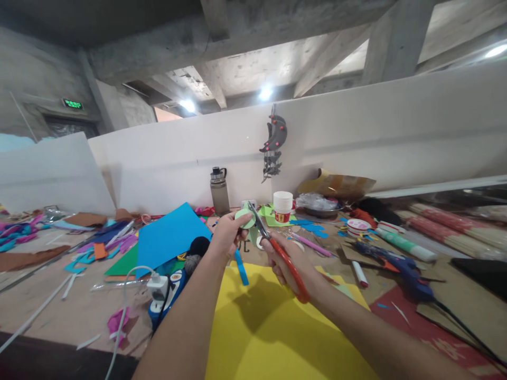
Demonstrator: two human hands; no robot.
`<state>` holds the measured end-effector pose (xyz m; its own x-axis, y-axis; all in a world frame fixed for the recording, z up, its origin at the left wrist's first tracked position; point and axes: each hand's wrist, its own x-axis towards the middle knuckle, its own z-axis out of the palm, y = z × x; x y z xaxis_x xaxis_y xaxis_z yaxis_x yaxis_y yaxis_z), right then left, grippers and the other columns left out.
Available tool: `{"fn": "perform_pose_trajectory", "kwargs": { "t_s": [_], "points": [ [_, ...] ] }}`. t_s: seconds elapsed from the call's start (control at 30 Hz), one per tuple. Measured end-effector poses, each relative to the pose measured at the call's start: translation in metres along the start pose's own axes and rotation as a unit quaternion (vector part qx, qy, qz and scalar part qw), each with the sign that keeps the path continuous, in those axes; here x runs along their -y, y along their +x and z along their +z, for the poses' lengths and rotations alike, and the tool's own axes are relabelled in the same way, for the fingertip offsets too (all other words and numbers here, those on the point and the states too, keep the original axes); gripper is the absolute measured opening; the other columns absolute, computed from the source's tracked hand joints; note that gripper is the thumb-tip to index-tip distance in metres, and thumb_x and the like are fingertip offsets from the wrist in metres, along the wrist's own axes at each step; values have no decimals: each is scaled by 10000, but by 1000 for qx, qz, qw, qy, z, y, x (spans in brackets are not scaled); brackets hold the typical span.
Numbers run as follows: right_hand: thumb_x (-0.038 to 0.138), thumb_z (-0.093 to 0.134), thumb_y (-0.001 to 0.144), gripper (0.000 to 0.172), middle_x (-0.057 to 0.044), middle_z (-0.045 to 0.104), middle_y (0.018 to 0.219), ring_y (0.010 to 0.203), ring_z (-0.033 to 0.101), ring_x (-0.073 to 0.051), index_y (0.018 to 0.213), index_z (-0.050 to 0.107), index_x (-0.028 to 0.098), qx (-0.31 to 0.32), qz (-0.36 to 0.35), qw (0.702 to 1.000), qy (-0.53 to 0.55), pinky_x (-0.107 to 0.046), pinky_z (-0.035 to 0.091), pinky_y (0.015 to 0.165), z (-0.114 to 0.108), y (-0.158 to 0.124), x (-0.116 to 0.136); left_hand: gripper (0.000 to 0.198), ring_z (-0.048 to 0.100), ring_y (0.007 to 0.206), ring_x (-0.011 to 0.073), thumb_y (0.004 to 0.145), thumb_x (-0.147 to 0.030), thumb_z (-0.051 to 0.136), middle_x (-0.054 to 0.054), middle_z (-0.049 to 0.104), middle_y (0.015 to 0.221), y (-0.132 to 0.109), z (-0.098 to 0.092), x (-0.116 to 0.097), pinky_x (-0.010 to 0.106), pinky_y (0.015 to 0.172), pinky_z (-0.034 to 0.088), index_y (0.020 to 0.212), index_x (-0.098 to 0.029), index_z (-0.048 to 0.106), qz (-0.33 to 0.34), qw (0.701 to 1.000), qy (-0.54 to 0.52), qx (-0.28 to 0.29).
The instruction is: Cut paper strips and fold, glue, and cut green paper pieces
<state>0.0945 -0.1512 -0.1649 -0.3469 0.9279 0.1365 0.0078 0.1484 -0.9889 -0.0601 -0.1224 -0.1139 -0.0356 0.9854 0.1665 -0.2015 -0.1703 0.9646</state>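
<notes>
Between the fingers of my left hand (pixel 228 232) is a small piece of light green paper (pixel 244 217), partly hidden by the fingertips. My right hand (pixel 287 258) is closed round the red handles of a pair of scissors (pixel 291 269). Their metal blades point up and left, meeting the green paper at its right edge. Both hands are raised over a large yellow sheet (pixel 269 327) near the table's front. A blue paper strip (pixel 241 268) hangs or lies just below my left hand; I cannot tell which.
A grey bottle (pixel 219 192) and stacked paper cups (pixel 282 206) stand behind the hands. Blue card (pixel 170 240) and a power strip with a white charger (pixel 158 287) are at left. A glue gun (pixel 412 274) with its cable and a marker (pixel 359 274) lie at right.
</notes>
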Motion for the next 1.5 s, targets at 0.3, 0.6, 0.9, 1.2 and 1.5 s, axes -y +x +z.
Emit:
{"fn": "perform_pose_trajectory", "kwargs": {
  "t_s": [0.3,0.6,0.9,1.2,1.5],
  "points": [
    [508,595,791,300,80,461,550,375,408,-70,891,499,242,1,3,1000,3,-158,324,311,0,-2,2,377,368,434,26,549,-379,830,-25,528,570,4,-2,6,161,382,202,731,-115,632,10,999,3,-34],
    [557,594,758,379,87,447,548,360,371,-59,906,483,226,-27,21,999,42,-170,310,314,5,-2,9,405,546,517,79,553,-360,836,23,637,655,7,-6,5,159,411,322,829,-116,666,18,1000,-10,4],
    [620,544,764,450,91,415,584,387,354,-62,952,460,221,0,-29,999,35,-178,284,338,3,-12,27,364,489,431,35,561,-294,835,-14,597,624,4,-7,1,141,367,276,804,-122,625,7,997,-49,61],
    [532,587,772,351,100,431,563,387,395,-59,836,412,234,45,-23,999,7,-168,321,361,-2,-5,15,334,445,409,18,587,-292,801,-14,587,608,1,-3,0,122,359,274,788,-117,600,0,997,-49,52],
    [520,599,773,381,109,411,531,378,359,-64,994,476,235,51,-8,998,33,-171,299,353,-1,-5,13,323,427,389,18,577,-279,791,-22,567,590,0,-2,-1,127,342,230,761,-124,575,-2,998,-45,49]
  ]
}}
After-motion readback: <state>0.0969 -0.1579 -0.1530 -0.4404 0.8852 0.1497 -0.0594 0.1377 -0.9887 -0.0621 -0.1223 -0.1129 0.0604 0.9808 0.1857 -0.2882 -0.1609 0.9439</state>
